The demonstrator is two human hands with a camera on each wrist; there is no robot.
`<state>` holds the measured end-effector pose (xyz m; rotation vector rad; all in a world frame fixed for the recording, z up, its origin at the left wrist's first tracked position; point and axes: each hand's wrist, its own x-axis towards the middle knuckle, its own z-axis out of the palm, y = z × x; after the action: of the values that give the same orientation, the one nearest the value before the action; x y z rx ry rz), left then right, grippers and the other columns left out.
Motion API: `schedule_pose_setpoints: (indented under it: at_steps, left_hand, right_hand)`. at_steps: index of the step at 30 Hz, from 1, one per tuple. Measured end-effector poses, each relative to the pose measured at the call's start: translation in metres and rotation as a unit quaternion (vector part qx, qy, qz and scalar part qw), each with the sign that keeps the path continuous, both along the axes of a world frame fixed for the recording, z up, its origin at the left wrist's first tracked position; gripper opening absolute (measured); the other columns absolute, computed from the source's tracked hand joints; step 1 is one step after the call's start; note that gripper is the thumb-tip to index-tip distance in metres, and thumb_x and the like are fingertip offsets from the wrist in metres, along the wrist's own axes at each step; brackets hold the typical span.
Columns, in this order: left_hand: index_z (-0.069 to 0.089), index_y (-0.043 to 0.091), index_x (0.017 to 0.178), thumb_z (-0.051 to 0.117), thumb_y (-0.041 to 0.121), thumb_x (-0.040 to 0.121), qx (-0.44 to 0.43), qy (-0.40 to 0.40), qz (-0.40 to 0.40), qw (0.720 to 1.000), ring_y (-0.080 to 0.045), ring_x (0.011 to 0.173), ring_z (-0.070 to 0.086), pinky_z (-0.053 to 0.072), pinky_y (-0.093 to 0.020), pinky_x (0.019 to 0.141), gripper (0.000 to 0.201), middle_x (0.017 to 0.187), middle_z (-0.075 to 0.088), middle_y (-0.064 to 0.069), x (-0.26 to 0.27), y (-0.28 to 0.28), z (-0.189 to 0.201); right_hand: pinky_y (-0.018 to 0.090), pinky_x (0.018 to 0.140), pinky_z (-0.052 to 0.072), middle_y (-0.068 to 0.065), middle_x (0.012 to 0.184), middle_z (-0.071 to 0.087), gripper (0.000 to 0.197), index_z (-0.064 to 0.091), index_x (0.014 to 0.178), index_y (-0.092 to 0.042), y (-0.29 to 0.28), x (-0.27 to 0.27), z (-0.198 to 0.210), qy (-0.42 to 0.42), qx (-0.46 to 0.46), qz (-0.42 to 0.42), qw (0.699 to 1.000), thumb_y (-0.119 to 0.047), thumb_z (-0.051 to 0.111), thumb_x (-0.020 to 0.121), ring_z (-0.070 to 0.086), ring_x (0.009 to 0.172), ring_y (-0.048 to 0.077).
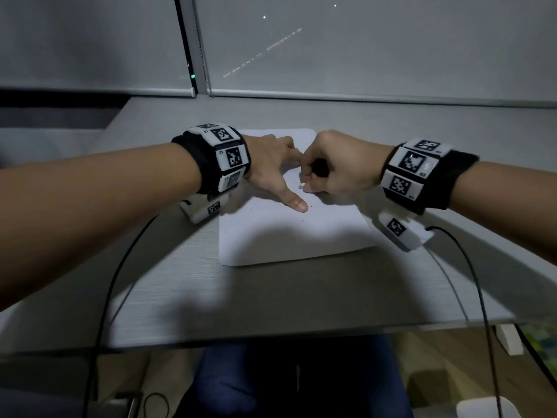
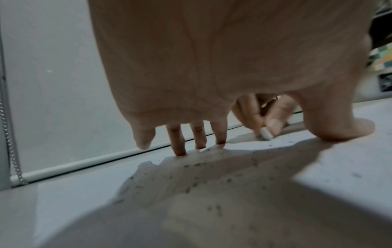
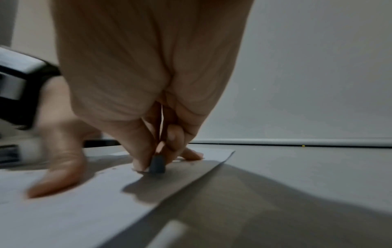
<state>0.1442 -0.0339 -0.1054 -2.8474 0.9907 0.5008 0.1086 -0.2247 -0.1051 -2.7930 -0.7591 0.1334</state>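
A white sheet of paper lies on the grey desk. My left hand is spread on the sheet's upper part, its straight fingertips and thumb pressing it down. My right hand is curled just right of it and pinches a small eraser between thumb and fingers. The eraser's tip touches the paper, close to the left thumb. Seen from the left wrist, the eraser is pale and rounded. Dark eraser crumbs are scattered over the sheet.
A closed roller blind with a bead chain backs the desk. Black cables run from both wrists over the desk's front edge. A blurred white rod-like thing lies on the desk right of the paper.
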Motion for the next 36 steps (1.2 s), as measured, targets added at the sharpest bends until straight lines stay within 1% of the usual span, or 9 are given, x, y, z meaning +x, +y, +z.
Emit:
schedule_pose_setpoints:
  at_steps: [4, 8, 10, 13, 16, 21, 27, 33, 36]
  left_hand:
    - [0.035, 0.050, 0.157, 0.046, 0.110, 0.049, 0.036, -0.020, -0.005, 0.999, -0.030, 0.131, 0.042, 0.044, -0.060, 0.108, 0.124, 0.145, 0.043, 0.008, 0.000, 0.000, -0.003]
    - [0.035, 0.048, 0.157, 0.050, 0.108, 0.052, 0.039, -0.015, 0.006, 0.999, -0.029, 0.134, 0.041, 0.043, -0.061, 0.109, 0.122, 0.146, 0.041, 0.010, 0.001, 0.000, -0.003]
    - [0.035, 0.050, 0.155, 0.053, 0.107, 0.057, 0.047, -0.015, -0.002, 0.999, -0.030, 0.134, 0.042, 0.042, -0.061, 0.111, 0.115, 0.144, 0.042, 0.009, 0.000, -0.001, -0.003]
    - [0.041, 0.051, 0.149, 0.061, 0.102, 0.062, 0.050, -0.012, 0.000, 0.999, -0.031, 0.136, 0.043, 0.041, -0.060, 0.114, 0.103, 0.140, 0.043, 0.008, 0.000, -0.003, 0.001]
    - [0.040, 0.049, 0.151, 0.063, 0.099, 0.068, 0.043, -0.020, 0.000, 0.999, -0.031, 0.134, 0.045, 0.042, -0.058, 0.112, 0.099, 0.139, 0.045, 0.007, 0.000, -0.003, -0.001]
    - [0.038, 0.044, 0.156, 0.058, 0.103, 0.066, 0.046, -0.032, -0.008, 0.998, -0.032, 0.132, 0.046, 0.042, -0.058, 0.113, 0.109, 0.143, 0.045, 0.007, 0.000, -0.001, -0.003]
    - [0.054, 0.049, 0.140, 0.066, 0.100, 0.063, 0.032, -0.016, 0.006, 0.999, -0.027, 0.136, 0.044, 0.036, -0.058, 0.118, 0.093, 0.149, 0.043, 0.013, 0.000, -0.001, 0.000]
    - [0.034, 0.043, 0.159, 0.061, 0.099, 0.069, 0.051, -0.028, -0.002, 0.998, -0.029, 0.134, 0.044, 0.038, -0.053, 0.113, 0.110, 0.143, 0.044, 0.006, 0.000, -0.004, -0.002]
    - [0.043, 0.044, 0.153, 0.064, 0.099, 0.067, 0.046, -0.025, -0.001, 0.999, -0.030, 0.135, 0.044, 0.037, -0.054, 0.116, 0.104, 0.143, 0.044, 0.006, -0.001, -0.003, 0.000]
  right_hand:
    - [0.028, 0.070, 0.057, -0.006, 0.072, 0.074, 0.005, 0.081, 0.082, -0.017, 0.002, 0.017, 0.003, -0.019, 0.007, -0.045, 0.999, -0.020, 0.082, 0.086, 0.068, 0.068, 0.007]
    - [0.036, 0.072, 0.063, -0.006, 0.069, 0.071, 0.013, 0.076, 0.075, -0.017, 0.004, 0.021, 0.001, -0.039, 0.004, -0.069, 0.997, -0.020, 0.080, 0.087, 0.069, 0.068, 0.015]
    - [0.031, 0.071, 0.061, -0.004, 0.071, 0.072, 0.012, 0.075, 0.078, -0.016, 0.005, 0.012, -0.001, -0.032, 0.004, -0.048, 0.998, -0.021, 0.079, 0.088, 0.068, 0.067, 0.013]
    - [0.009, 0.063, 0.049, -0.004, 0.073, 0.075, 0.007, 0.079, 0.082, -0.014, 0.010, -0.002, -0.001, -0.005, 0.012, 0.004, 1.000, -0.018, 0.081, 0.086, 0.064, 0.062, -0.001]
    - [0.004, 0.057, 0.043, -0.012, 0.064, 0.069, 0.009, 0.080, 0.078, -0.017, 0.009, 0.001, -0.001, -0.008, 0.038, -0.012, 0.999, -0.018, 0.083, 0.086, 0.062, 0.058, -0.007]
    - [0.033, 0.067, 0.061, -0.003, 0.068, 0.072, 0.010, 0.080, 0.080, -0.013, 0.015, 0.012, -0.005, -0.055, 0.027, -0.069, 0.996, -0.019, 0.079, 0.088, 0.068, 0.064, 0.016]
    - [0.009, 0.055, 0.044, -0.008, 0.062, 0.067, 0.006, 0.080, 0.078, -0.010, 0.022, -0.005, -0.001, -0.003, 0.030, 0.007, 1.000, -0.011, 0.078, 0.084, 0.061, 0.055, -0.002]
    - [0.035, 0.072, 0.064, -0.006, 0.067, 0.073, 0.010, 0.079, 0.076, -0.016, 0.013, 0.016, 0.000, -0.042, 0.016, -0.068, 0.997, -0.016, 0.079, 0.086, 0.070, 0.066, 0.013]
    - [0.029, 0.068, 0.060, -0.003, 0.069, 0.073, 0.009, 0.078, 0.076, -0.014, 0.017, 0.005, 0.000, -0.030, 0.019, -0.030, 0.999, -0.016, 0.078, 0.085, 0.067, 0.063, 0.008]
